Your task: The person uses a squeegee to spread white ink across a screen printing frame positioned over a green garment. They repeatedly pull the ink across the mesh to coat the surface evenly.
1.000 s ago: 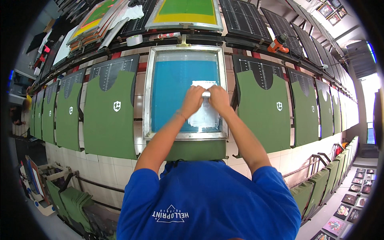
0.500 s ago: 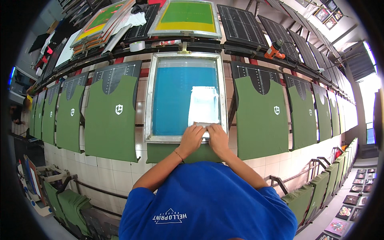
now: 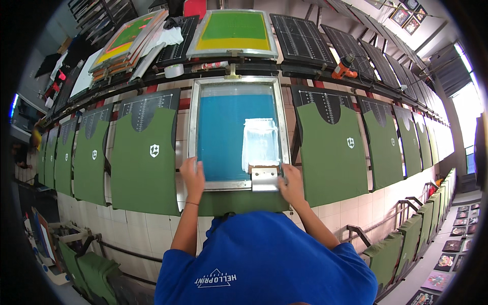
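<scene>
A metal-framed printing screen (image 3: 193,112) with blue mesh (image 3: 221,132) lies in front of me over a green shirt (image 3: 239,199). White ink (image 3: 260,136) forms a patch on the mesh's right side. A metal-handled squeegee (image 3: 265,180) rests on the near rim, below the ink, and no hand grips it. My left hand (image 3: 193,177) is at the frame's lower left side, thumb inside and fingers around the rim. My right hand (image 3: 292,185) holds the lower right side likewise, its thumb near the squeegee.
Green shirts with white emblems lie on boards either side, one to the left (image 3: 142,157) and one to the right (image 3: 333,152). Beyond the rail stand a green-and-yellow screen (image 3: 231,28), a tape roll (image 3: 174,70) and an orange heat gun (image 3: 344,70). More shirts hang behind me.
Both hands have let go of the squeegee, leaving it on the near rim. They have moved apart, the left to the frame's left side and the right to its right side.
</scene>
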Available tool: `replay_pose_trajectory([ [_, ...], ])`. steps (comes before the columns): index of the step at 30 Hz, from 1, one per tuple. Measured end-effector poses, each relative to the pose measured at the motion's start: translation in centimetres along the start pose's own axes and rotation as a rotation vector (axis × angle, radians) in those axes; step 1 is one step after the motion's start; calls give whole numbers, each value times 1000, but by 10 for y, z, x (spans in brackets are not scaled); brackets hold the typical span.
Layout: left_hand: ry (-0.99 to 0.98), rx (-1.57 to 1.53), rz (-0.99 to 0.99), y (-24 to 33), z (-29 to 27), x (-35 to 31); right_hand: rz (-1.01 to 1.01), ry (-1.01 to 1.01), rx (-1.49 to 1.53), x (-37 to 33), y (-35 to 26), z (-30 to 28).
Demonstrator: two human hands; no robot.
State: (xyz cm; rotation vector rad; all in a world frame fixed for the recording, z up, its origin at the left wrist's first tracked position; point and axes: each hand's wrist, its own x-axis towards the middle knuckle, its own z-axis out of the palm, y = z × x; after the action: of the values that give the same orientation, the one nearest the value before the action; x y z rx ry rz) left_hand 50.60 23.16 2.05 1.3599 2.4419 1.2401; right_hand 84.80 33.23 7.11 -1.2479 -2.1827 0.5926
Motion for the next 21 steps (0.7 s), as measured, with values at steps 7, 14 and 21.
replay_pose_trajectory([
  [7, -146, -205, -384, -106, -2, -14, 570, 146, 368, -8, 99, 65],
  [14, -118, -420, -521, -86, 1, -12, 546, 294, 356, -8, 105, 80],
  [21, -54, -372, -518, -79, -1, 1, 618, 327, 480, -4, 100, 71],
])
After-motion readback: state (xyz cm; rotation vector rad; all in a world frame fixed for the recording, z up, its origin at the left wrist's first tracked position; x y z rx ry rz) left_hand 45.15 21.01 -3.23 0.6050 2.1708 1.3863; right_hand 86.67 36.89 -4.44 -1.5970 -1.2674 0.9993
